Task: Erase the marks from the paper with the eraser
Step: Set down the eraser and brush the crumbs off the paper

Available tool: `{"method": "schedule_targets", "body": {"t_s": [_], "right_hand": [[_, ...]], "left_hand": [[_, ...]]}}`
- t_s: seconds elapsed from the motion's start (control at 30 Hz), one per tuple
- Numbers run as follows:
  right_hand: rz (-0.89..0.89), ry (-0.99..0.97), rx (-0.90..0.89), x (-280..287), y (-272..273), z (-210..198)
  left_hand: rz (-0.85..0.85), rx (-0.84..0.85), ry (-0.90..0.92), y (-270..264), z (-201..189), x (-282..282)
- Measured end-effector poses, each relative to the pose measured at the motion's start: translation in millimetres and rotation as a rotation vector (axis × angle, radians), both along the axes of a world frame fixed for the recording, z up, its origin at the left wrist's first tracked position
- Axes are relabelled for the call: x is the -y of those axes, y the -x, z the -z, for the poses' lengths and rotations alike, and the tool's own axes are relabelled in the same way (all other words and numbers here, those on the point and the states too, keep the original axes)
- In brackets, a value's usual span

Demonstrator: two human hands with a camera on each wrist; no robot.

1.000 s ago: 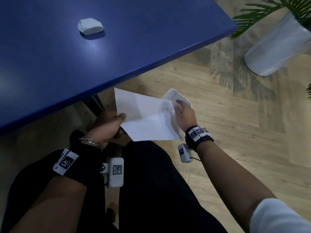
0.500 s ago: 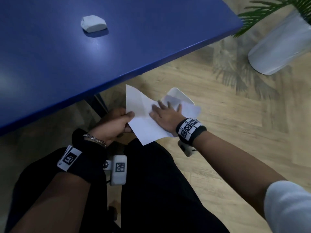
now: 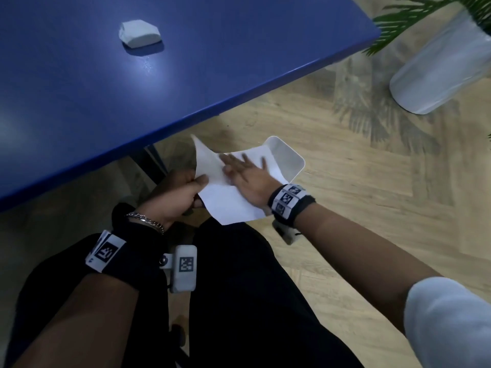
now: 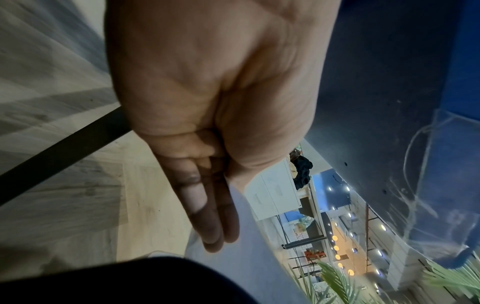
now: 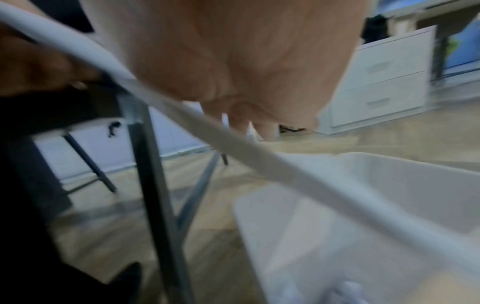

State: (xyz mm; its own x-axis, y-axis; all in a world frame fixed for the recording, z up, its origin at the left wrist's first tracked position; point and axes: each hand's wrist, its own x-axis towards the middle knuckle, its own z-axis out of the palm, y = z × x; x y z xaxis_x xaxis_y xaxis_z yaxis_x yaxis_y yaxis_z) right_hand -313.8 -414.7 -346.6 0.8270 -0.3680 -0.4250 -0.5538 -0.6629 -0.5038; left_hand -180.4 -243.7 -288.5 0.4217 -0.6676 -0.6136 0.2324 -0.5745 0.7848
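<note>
below, one paper (image 3: 225, 200) pinched in left hand (image 3: 175, 197) grip, right hand (image 3: 247, 179) flat on it, one eraser (image 3: 139, 33) on table (image 3: 239, 62)

The head view looks steeply down from above on the lap, both hands and the paper (image 3: 225, 197). Each wrist view looks close along its palm, low under the blue table (image 3: 186, 75); all share the paper.

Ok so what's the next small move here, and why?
Probably sweep the right hand across the paper toward the white bin. The flat palm lies on the sheet, the left hand pinches its edge above the bin, and the eraser sits on the table.
</note>
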Motion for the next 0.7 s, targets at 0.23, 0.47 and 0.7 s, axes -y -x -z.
{"method": "schedule_targets", "body": {"t_s": [0.23, 0.47, 0.7], "right_hand": [[0.282, 0.001, 0.095, 22.4, 8.9, -7.5], [-0.021, 0.017, 0.063, 14.5, 33.8, 33.0], [0.589, -0.054, 0.061, 72.4, 82.4, 40.8]], "left_hand": [[-0.054, -0.021, 0.029, -0.3, 3.6, 6.9], [-0.173, 0.026, 0.155, 1.5, -2.6, 8.1], [-0.312, -0.094, 0.25, -12.8, -11.4, 3.6]]}}
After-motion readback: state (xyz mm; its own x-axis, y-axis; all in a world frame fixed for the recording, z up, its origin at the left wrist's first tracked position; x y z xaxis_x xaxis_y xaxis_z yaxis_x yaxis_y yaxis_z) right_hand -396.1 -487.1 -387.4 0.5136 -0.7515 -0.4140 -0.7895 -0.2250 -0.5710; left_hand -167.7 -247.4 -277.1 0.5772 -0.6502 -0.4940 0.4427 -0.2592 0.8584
